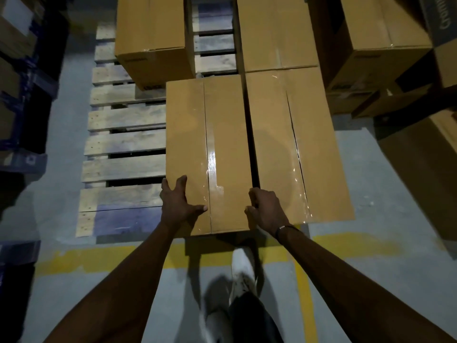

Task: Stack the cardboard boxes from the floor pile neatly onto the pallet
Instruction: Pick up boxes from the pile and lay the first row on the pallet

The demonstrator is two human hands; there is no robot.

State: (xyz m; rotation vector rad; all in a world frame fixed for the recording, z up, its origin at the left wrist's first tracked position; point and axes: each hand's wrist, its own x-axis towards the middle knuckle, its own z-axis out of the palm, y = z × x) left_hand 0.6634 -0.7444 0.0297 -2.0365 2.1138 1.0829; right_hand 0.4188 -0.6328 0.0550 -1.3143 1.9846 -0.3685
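A long taped cardboard box (207,134) lies on the wooden pallet (123,142), its near end overhanging the pallet's front edge. My left hand (176,201) grips its near left corner, fingers spread down the side and thumb on top. My right hand (265,209) grips the near right corner, fingers curled into the narrow gap beside a second box (296,144), which lies parallel on the right. Two more boxes sit further back on the pallet, one at the left (150,38) and one at the right (274,30).
More cardboard boxes (376,45) are piled at the right, off the pallet. Dark blue racking (22,95) with boxes runs along the left. Yellow floor lines (111,258) cross the grey floor below the pallet. My white shoe (243,266) stands under the box's near end.
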